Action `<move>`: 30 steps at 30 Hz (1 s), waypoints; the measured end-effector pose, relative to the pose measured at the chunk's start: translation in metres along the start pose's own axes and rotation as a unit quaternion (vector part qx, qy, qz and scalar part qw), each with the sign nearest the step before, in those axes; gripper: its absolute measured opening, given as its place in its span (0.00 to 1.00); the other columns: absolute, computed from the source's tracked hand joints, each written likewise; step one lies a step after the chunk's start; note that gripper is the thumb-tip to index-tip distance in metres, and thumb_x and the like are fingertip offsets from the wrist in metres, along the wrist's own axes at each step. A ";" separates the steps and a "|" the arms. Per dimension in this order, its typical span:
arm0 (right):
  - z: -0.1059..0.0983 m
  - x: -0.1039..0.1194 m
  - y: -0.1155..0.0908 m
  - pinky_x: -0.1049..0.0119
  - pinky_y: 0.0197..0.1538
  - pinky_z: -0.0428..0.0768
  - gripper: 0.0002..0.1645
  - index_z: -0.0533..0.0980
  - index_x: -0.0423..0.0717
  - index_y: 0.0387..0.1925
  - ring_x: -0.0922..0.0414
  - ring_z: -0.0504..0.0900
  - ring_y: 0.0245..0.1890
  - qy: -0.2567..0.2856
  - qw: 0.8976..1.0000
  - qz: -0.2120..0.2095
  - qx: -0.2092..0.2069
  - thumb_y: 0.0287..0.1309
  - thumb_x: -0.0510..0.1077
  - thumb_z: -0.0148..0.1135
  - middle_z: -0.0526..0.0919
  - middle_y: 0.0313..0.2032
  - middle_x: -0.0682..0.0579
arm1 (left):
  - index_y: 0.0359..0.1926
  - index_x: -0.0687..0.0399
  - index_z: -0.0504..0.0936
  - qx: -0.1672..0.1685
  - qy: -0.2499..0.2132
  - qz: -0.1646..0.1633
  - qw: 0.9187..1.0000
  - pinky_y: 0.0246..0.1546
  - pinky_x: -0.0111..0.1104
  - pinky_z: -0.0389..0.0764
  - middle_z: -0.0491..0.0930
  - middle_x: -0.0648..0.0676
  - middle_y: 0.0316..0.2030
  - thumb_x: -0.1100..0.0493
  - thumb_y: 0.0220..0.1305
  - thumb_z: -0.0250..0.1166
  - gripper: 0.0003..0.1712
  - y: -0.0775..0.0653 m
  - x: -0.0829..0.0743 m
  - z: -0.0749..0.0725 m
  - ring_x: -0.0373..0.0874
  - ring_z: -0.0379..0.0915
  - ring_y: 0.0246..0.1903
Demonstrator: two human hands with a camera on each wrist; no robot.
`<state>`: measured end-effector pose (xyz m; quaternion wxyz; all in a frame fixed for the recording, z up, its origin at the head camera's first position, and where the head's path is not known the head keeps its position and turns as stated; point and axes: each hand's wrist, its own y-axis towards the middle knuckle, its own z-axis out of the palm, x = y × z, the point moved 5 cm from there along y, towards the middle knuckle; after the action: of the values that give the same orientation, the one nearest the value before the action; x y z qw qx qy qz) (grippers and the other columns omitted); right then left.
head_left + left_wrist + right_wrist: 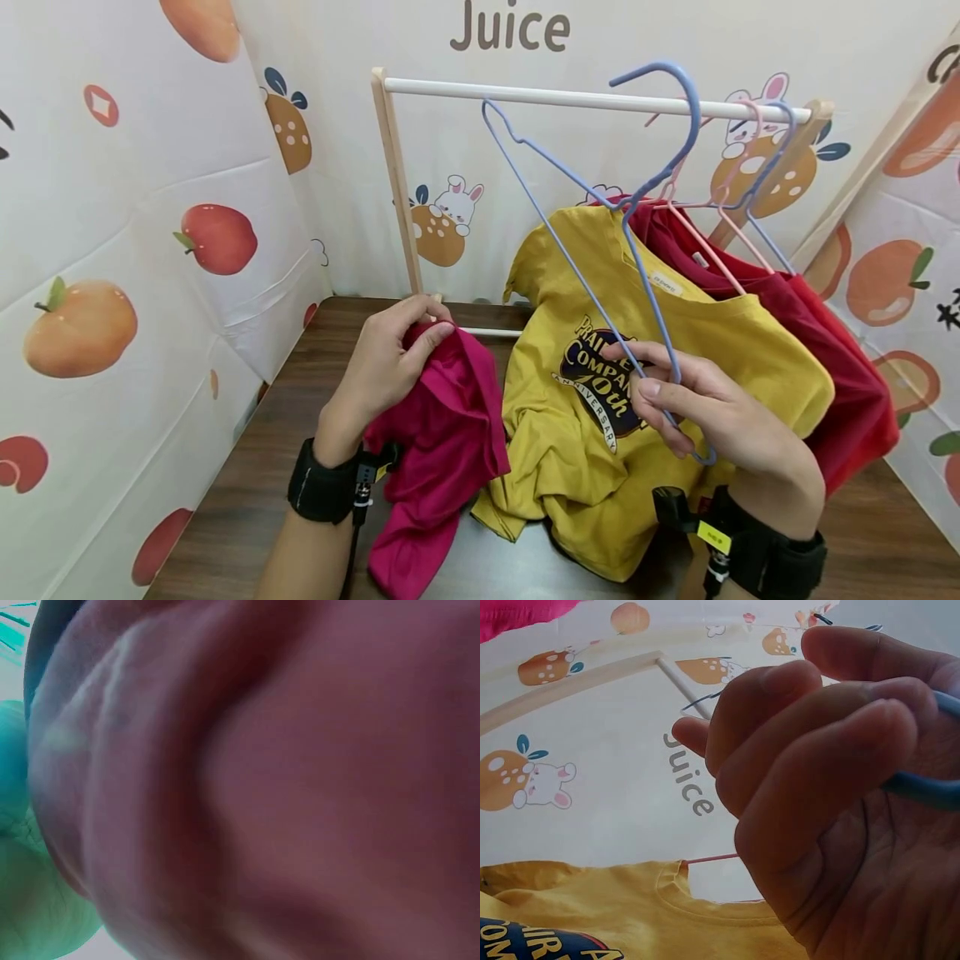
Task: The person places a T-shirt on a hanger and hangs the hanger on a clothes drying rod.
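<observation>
A magenta garment [461, 417] hangs in folds from my left hand [390, 354], pinched at its upper edge between thumb and fingers. Its lower part reaches down to the table. Blurred folds of this garment [300, 787] fill most of the left wrist view. On the other side, my right hand [712, 408] holds a blue hanger [636, 198] by one end, fingers curled about the wire, with its hook pointing up. In the right wrist view the curled fingers [810, 772] partly hide the hanger [922, 789]. Behind that hand is a yellow T-shirt [705, 321].
A rack with a white rail [540, 94] and wooden posts stands behind. Dark red clothes [810, 350] hang at its right, with pink hangers [705, 242] and another blue hanger [768, 171]. Brown tabletop [277, 442] lies below; fruit-print cloth [172, 167] surrounds it.
</observation>
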<state>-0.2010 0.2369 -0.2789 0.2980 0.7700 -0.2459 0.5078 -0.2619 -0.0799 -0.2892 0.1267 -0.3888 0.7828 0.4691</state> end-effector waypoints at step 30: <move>-0.003 0.003 -0.008 0.60 0.26 0.75 0.27 0.57 0.34 0.73 0.55 0.69 0.12 -0.023 1.000 0.018 0.002 0.77 0.29 0.33 0.69 0.21 0.47 | 0.52 0.52 0.74 0.247 -0.022 -0.111 0.963 0.37 0.32 0.78 0.80 0.50 0.38 0.71 0.60 0.69 0.22 -0.019 0.030 -0.016 0.44 0.76 0.38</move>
<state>-0.1961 0.2446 -0.2772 0.2817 0.7774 -0.2655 0.4957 -0.2652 -0.1130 -0.3095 0.2866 -0.4194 0.8235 0.2527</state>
